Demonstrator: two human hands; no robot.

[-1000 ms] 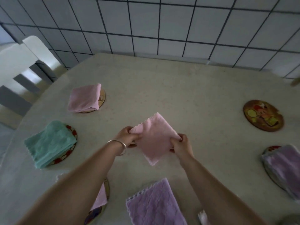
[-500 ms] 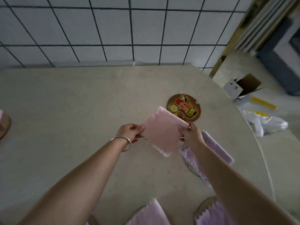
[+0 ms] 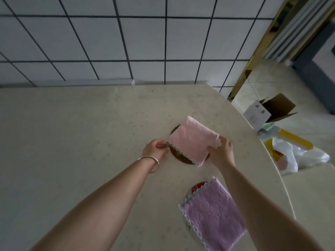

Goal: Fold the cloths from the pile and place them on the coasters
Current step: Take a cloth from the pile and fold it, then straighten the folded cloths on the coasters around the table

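**Pink cloth arrives over the far coaster**

The beige table fills the view, running up to the white tiled wall. Two bare arms reach in, and both hands are on one thing. The right hand is closed on the right edge of the folded pink cloth, fingers curled over its top. The left hand, a silver bangle on its wrist, pinches the cloth's left corner between thumb and fingertips. The cloth sits over a dark round coaster, covering most of it; whether it rests flat or is a touch above, I cannot tell.

The count: two cloths and two coasters in view. The second is a folded purple cloth near the bottom edge, lying on a coaster with a red patch showing at its top. Off the table to the right, one open cardboard box and one white plastic bag on the floor.

Half a second ago the pink cloth was held up in front of the picture coaster, which showed in full; now the cloth is over it.
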